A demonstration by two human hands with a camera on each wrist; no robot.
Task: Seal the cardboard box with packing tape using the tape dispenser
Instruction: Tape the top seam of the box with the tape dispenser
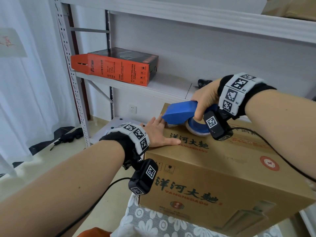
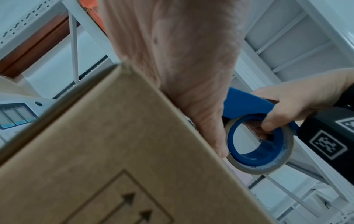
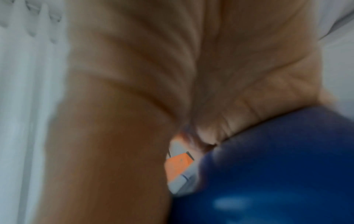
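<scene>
A brown cardboard box [image 1: 213,170] printed with green characters stands on a lace-covered surface. My left hand [image 1: 158,132] lies flat on the box top near its far left corner, fingers straight. My right hand [image 1: 203,100] grips the blue tape dispenser [image 1: 181,111], whose front end sits over the far edge of the box just beyond my left fingertips. The roll of clear tape [image 1: 196,128] rests against the box top. The left wrist view shows the box side [image 2: 114,151], the left hand [image 2: 191,75], the dispenser [image 2: 245,104] and its roll [image 2: 260,144]. The right wrist view is blurred: palm and blue dispenser [image 3: 277,166].
A white metal shelving rack [image 1: 171,89] stands behind the box, with an orange and black carton [image 1: 116,65] on its shelf. A white curtain [image 1: 25,82] hangs at the left. Dark objects [image 1: 68,135] lie on the floor by the rack's upright. A lace cloth [image 1: 153,221] covers the surface under the box.
</scene>
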